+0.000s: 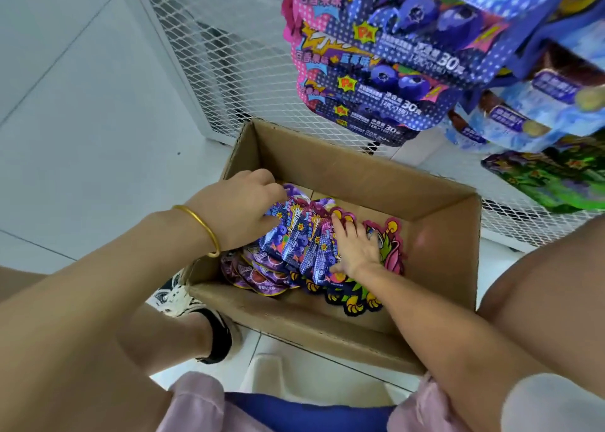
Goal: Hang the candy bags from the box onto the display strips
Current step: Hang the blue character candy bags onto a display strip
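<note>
Reaching into the cardboard box (327, 163), the left hand (242, 212) curls round the blue candy bags (294, 248) while the right hand (357, 248) presses them spread-fingered, hung bags (409, 48) and mesh panel (212, 55) looming just beyond.

Right end of the brown cardboard box (445, 235) looks bare, I think; hanging blue dotted candy bags (409, 55) crowd over its far wall.

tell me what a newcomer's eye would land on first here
The left hand grips and the right hand presses a bundle of blue candy bags in the cardboard box at centre. Upper right, bright hanging bags overlap before a white mesh panel. A gold bangle circles the left wrist.
</note>
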Motion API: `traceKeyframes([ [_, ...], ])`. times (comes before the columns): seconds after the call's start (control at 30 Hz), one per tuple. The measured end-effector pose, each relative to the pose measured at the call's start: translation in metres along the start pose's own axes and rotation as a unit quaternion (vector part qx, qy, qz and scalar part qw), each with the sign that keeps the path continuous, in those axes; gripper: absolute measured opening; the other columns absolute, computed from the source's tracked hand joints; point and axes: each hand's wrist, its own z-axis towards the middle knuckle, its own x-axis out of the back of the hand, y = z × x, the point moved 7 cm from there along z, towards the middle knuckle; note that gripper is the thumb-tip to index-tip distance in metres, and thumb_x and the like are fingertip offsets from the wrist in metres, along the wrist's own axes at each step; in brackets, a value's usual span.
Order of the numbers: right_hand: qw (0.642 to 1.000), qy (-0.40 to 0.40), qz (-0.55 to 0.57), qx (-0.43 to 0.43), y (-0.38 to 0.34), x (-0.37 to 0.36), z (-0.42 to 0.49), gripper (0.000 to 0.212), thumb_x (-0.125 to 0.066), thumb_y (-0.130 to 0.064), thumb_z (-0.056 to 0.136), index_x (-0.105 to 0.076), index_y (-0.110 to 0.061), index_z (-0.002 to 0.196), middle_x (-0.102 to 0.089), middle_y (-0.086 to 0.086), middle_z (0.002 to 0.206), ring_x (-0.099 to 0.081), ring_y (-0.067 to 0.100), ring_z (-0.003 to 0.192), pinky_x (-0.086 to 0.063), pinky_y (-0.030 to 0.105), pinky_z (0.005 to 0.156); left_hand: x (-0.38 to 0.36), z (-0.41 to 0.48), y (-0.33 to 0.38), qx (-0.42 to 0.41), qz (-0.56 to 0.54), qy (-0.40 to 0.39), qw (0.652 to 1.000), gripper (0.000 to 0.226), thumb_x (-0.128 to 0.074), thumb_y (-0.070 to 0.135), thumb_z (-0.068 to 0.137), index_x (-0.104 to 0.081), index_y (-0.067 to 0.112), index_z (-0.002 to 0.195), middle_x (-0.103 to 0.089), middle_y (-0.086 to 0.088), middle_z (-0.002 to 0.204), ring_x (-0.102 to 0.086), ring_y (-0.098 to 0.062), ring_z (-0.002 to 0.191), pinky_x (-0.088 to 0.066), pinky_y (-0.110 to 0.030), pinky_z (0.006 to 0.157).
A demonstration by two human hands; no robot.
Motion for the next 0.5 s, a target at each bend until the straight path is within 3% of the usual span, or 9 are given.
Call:
traceKeyframes([
  [0.1,0.998,0.055,-0.042,0.004,0.002,0.008,-0.004,0.116,-0.078,-0.055,0.060,-0.010,-0.017,0.146,-0.040,0.009,0.134,-0.038,0.029,0.127,-0.029,0.054,0.107,-0.003,-0.001,0.000,0.005,-0.002,-0.010,1.000,0.042,-0.050,0.032,0.091,-0.045,0.021,0.131,-0.042,-0.004,0.130,-0.044,-0.025,0.118,-0.040,-0.039,0.099],
  [0.2,0.996,0.054,-0.057,0.041,0.006,0.021,-0.004,0.075,-0.071,-0.054,0.069,-0.045,-0.014,0.127,-0.051,0.007,0.124,-0.049,0.025,0.116,-0.034,0.045,0.102,-0.004,0.000,0.002,0.009,-0.002,-0.018,1.000,0.042,-0.049,0.032,0.092,-0.044,0.021,0.132,-0.042,-0.004,0.131,-0.043,-0.025,0.118,-0.040,-0.039,0.099],
  [0.3,0.997,-0.017,0.027,0.068,0.014,0.040,-0.004,0.052,-0.068,-0.052,0.075,-0.058,-0.011,0.105,-0.058,0.007,0.109,-0.058,0.027,0.100,-0.044,0.035,0.080,-0.004,0.000,0.004,0.006,-0.004,-0.022,1.000,0.042,-0.049,0.032,0.092,-0.045,0.020,0.131,-0.042,-0.005,0.130,-0.044,-0.026,0.118,-0.040,-0.039,0.099],
  [0.37,0.988,0.011,0.148,0.052,0.024,0.071,-0.010,0.044,-0.073,-0.046,0.073,-0.059,-0.007,0.090,-0.061,0.007,0.092,-0.058,0.026,0.087,-0.041,0.033,0.067,-0.006,0.000,0.004,0.009,-0.006,-0.032,0.999,0.042,-0.050,0.033,0.091,-0.044,0.020,0.131,-0.043,-0.006,0.129,-0.044,-0.026,0.118,-0.040,-0.039,0.099],
  [0.43,0.928,0.057,0.366,0.029,0.036,0.103,-0.023,0.030,-0.078,-0.031,0.073,-0.064,-0.007,0.083,-0.062,0.005,0.079,-0.056,0.019,0.073,-0.041,0.031,0.064,-0.011,-0.001,0.002,0.023,-0.012,-0.048,0.998,0.045,-0.051,0.035,0.091,-0.042,0.020,0.132,-0.043,-0.007,0.130,-0.045,-0.027,0.118,-0.040,-0.039,0.099],
  [0.5,0.804,0.075,0.590,0.003,0.044,0.116,-0.038,0.020,-0.075,-0.013,0.076,-0.069,-0.007,0.093,-0.068,0.009,0.088,-0.059,0.015,0.075,-0.048,0.029,0.074,-0.019,-0.003,0.001,0.050,-0.020,-0.064,0.996,0.053,-0.053,0.041,0.089,-0.038,0.016,0.134,-0.042,-0.009,0.130,-0.045,-0.028,0.119,-0.039,-0.039,0.100],
])
